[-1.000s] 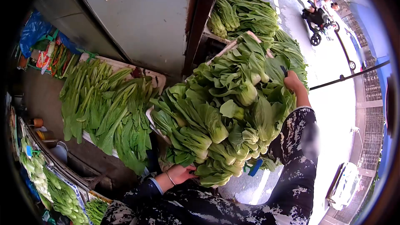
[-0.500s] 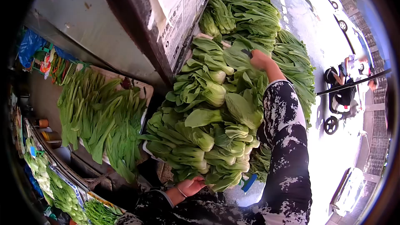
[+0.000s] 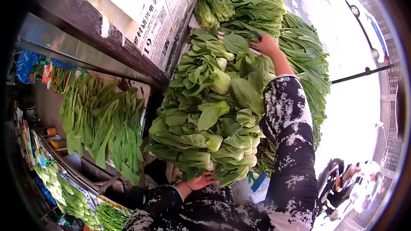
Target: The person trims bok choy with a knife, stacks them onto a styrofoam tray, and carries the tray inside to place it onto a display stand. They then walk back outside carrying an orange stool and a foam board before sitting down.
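Heads of bok choy (image 3: 220,81) lie in rows on the stall in front of me, pale stems mostly toward the right and near side. My right hand (image 3: 268,45) reaches over their far end, fingers closed around a small dark-blue object (image 3: 257,35) whose kind I cannot make out. Just beyond it lies a pile of long-leafed greens (image 3: 252,4). My left hand (image 3: 200,182) rests at the near edge of the bok choy, fingers loosely extended against the lowest leaves and holding nothing visible.
More leafy greens (image 3: 100,119) lie on a board at the left. A wall with printed posters (image 3: 160,21) rises at upper left. A blue tag (image 3: 258,182) hangs at the near edge. On the street at right are a parked car (image 3: 364,21) and a blurred scooter with people (image 3: 349,184).
My right hand has moved farther toward the far edge of the bok choy, still gripping the dark-blue object. My left hand stays at the near edge. The view has shifted; the scooter appears lower.
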Tool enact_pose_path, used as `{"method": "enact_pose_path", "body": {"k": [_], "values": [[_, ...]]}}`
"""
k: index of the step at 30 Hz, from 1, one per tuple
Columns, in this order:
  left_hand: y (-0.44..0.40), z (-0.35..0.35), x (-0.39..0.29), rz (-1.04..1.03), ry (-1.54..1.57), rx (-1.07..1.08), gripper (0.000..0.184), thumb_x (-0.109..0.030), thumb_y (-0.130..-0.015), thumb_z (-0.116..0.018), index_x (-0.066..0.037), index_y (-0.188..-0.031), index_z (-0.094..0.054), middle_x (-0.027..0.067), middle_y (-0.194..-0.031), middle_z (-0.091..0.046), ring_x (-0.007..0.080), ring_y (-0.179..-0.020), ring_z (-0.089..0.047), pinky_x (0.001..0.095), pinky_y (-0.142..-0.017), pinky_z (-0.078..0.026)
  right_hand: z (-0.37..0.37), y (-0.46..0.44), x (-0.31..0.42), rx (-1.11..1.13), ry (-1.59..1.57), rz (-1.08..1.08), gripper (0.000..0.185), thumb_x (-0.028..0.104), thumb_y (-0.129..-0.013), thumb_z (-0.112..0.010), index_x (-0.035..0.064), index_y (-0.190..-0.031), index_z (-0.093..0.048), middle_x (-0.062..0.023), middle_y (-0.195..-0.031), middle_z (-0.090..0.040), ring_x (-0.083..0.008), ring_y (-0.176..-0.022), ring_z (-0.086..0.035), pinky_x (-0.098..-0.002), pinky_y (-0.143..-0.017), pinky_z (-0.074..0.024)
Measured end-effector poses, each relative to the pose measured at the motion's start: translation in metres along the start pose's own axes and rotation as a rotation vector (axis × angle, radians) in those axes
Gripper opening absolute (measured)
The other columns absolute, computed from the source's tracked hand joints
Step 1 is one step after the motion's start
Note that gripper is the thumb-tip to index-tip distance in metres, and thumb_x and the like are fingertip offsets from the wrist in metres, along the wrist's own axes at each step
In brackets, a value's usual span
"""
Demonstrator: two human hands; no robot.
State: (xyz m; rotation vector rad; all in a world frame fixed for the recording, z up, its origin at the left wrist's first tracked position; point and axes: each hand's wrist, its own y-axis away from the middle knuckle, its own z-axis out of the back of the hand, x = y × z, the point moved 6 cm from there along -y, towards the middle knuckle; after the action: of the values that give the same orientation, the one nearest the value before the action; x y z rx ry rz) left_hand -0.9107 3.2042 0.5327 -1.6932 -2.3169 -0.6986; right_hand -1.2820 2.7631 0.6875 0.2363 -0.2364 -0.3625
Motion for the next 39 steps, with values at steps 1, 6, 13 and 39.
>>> {"method": "enact_pose_path", "body": {"k": [1,6,13,39], "values": [[0.006,0.004,0.000,0.030,-0.131,-0.002,0.036,-0.021,-0.080,-0.052,-0.003,-0.111,-0.045,0.0113,-0.124,-0.036,0.0284,-0.115,-0.034,0.0449,-0.099,-0.026,0.007,0.003,-0.019,-0.057,-0.089,-0.021,0.029,0.015,-0.073,-0.049,0.0020,-0.099,-0.055,-0.0144,-0.085,-0.060,-0.0247,-0.077,-0.058,-0.0332,-0.061,-0.0429],[0.026,0.032,-0.012,0.484,-0.985,-0.505,0.046,-0.031,-0.080,-0.052,-0.009,-0.119,-0.040,0.0059,-0.123,-0.039,0.0218,-0.112,-0.038,0.0356,-0.090,-0.033,0.043,0.112,-0.064,-0.239,-0.786,-0.192,0.033,0.013,-0.073,-0.049,0.0097,-0.106,-0.053,-0.0008,-0.090,-0.061,-0.0113,-0.079,-0.057,-0.0228,-0.055,-0.0389],[0.084,0.045,-0.049,0.539,-1.854,-0.552,0.061,-0.040,-0.072,-0.057,-0.007,-0.120,-0.038,0.0140,-0.111,-0.050,0.0281,-0.104,-0.046,0.0338,-0.088,-0.035,-0.009,0.298,-0.026,-0.670,-1.207,-0.387,0.028,-0.006,-0.068,-0.043,0.0018,-0.092,-0.056,-0.0052,-0.072,-0.058,-0.0087,-0.060,-0.054,-0.0144,-0.043,-0.0342],[0.159,0.095,-0.087,-0.441,-1.339,-0.991,0.029,-0.023,-0.069,-0.055,0.002,-0.084,-0.053,0.0104,-0.071,-0.055,0.0190,-0.068,-0.051,0.0323,-0.061,-0.040,-0.197,0.420,0.335,1.050,-0.827,0.129,0.033,-0.009,-0.063,-0.036,-0.0040,-0.092,-0.051,-0.0087,-0.073,-0.057,-0.0127,-0.064,-0.052,-0.0223,-0.060,-0.0416]]}}
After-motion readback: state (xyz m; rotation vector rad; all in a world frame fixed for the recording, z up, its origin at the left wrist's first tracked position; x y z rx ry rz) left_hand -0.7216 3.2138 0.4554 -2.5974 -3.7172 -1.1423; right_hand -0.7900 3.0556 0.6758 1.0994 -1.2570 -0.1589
